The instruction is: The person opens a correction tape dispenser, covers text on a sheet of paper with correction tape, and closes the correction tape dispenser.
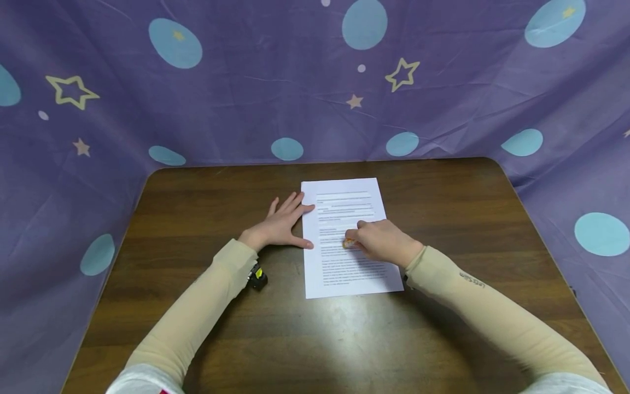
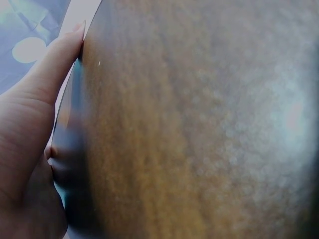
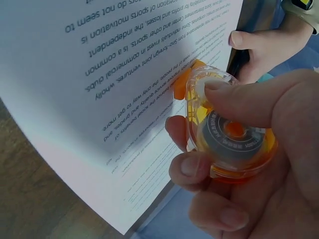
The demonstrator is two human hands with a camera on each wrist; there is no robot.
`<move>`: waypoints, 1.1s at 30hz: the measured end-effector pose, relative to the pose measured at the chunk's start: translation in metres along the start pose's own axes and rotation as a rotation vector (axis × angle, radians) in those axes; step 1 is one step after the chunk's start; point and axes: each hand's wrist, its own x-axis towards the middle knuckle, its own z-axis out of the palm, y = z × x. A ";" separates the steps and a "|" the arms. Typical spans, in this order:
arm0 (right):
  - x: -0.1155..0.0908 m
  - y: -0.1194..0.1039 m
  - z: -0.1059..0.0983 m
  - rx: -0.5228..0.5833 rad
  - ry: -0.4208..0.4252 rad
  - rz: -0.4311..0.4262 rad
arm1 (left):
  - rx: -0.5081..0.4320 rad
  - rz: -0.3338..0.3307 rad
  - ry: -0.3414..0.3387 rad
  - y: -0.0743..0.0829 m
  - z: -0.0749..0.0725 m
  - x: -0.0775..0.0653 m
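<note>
A printed sheet of paper (image 1: 361,276) lies on the wooden table, covered in lines of text. My right hand (image 1: 384,241) grips an orange, see-through correction tape (image 3: 232,134), thumb on one face and fingers curled round the other. Its orange tip (image 3: 184,82) is right at the printed lines, near the middle of the page. A dark grey reel shows through the casing. My left hand (image 1: 280,223) rests with spread fingers at the sheet's left edge, thumb and a fingertip over the margin. In the left wrist view the left thumb (image 2: 55,62) reaches to the paper's edge.
The brown table (image 1: 206,219) extends on all sides of the sheet. Behind it hangs a purple curtain (image 1: 226,109) with stars and blue spots. A small black camera (image 1: 257,278) is strapped under the left wrist.
</note>
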 end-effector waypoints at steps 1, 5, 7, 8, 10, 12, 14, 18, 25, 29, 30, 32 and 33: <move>-0.001 0.001 0.001 -0.004 0.005 -0.001 | 0.005 0.002 0.003 0.001 -0.001 -0.001; -0.004 0.003 0.001 -0.015 0.011 -0.001 | 0.016 0.000 0.001 0.001 0.000 -0.001; -0.006 0.004 0.000 -0.015 0.006 0.001 | 0.019 -0.001 0.001 0.002 -0.001 -0.001; -0.007 0.005 0.000 -0.015 0.007 0.003 | 0.018 -0.001 0.000 0.002 -0.001 -0.001; -0.009 0.007 -0.001 -0.015 0.011 0.008 | 0.010 -0.001 -0.003 0.001 0.000 -0.001; -0.012 0.010 -0.001 -0.012 0.018 0.011 | -0.005 0.001 -0.006 0.001 0.000 -0.001; -0.014 0.013 -0.001 -0.010 0.022 0.018 | -0.017 0.005 -0.006 0.001 0.000 -0.001; -0.020 0.018 -0.002 -0.007 0.000 0.035 | -0.009 0.004 -0.003 0.002 -0.002 -0.002; -0.033 0.027 -0.007 0.003 -0.002 0.063 | 0.031 -0.011 -0.008 0.002 -0.002 -0.001; -0.040 0.032 -0.007 0.003 0.019 0.076 | 0.038 -0.013 -0.006 0.002 -0.002 -0.001; -0.042 0.033 -0.007 0.001 0.021 0.081 | 0.038 -0.012 -0.005 0.002 -0.002 -0.001; -0.046 0.035 -0.007 -0.001 0.025 0.089 | 0.035 -0.011 -0.004 0.002 -0.002 -0.001; -0.047 0.036 -0.008 -0.001 0.031 0.089 | 0.032 -0.009 -0.003 0.001 -0.002 -0.001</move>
